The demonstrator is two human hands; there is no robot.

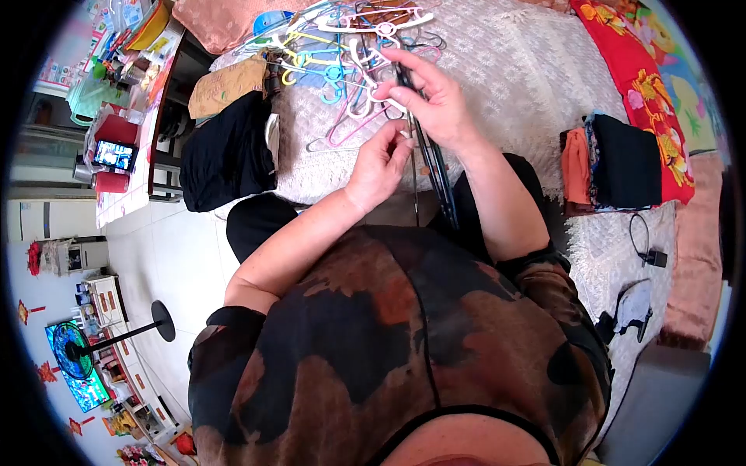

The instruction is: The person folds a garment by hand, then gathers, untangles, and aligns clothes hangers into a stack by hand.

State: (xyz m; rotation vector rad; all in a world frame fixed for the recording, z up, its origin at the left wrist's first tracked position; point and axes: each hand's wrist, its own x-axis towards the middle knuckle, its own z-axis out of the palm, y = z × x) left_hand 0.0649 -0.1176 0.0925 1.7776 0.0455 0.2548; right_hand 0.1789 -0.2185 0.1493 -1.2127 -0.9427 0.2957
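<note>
Several thin black hangers hang down in front of my chest, seen nearly edge-on. My right hand grips them near their upper end, thumb and fingers around the dark bundle. To the left and lower, my left hand has thumb and fingers pinched together beside the bundle, at a thin rod-like part; what exactly it holds is too small to tell. Beyond both hands, a pile of coloured hangers in white, blue, yellow and pink lies on the lace bedspread.
Folded black clothes and a tan folded garment lie left. At the right are a folded dark stack, orange cloth and a red floral blanket. A cluttered table stands far left, a fan below it.
</note>
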